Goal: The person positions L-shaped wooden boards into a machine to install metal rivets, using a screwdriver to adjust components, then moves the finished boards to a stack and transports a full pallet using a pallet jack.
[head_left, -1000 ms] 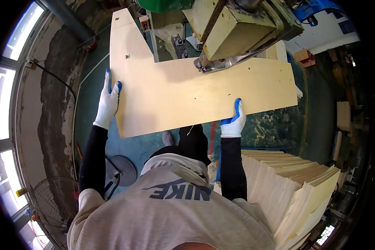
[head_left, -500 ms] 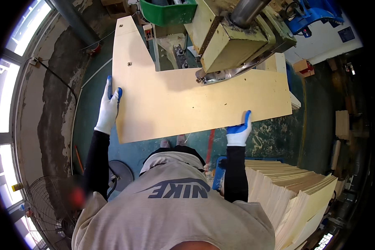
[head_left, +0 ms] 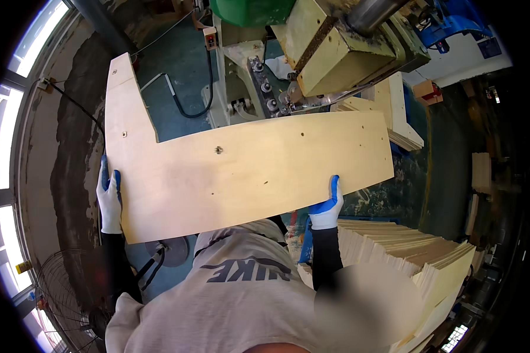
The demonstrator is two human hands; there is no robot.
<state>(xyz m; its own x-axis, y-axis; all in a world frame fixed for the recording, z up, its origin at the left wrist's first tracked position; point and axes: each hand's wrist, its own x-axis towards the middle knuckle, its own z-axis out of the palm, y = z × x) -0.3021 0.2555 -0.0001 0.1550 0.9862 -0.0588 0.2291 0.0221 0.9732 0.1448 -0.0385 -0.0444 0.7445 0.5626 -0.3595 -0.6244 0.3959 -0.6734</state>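
Note:
I hold a large L-shaped plywood panel [head_left: 247, 170] flat in front of my chest. My left hand [head_left: 109, 200], in a white and blue glove, grips its left edge. On the near edge towards the right end, my right hand [head_left: 328, 206] in a matching glove is closed on the panel. The panel's far edge lies just below the head of a beige and green machine [head_left: 330, 53]. A small hole or screw [head_left: 218, 150] shows near the panel's middle.
A tall stack of cut plywood pieces [head_left: 418, 265] stands at my right. More stacked panels [head_left: 403, 117] lie beyond the machine on the right. A floor fan [head_left: 65, 288] stands at lower left, a black hose [head_left: 182, 100] lies on the green floor, and windows [head_left: 0, 147] line the left wall.
The panel has come back out from under the machine head towards my body, with both hands keeping their grip on its edges.

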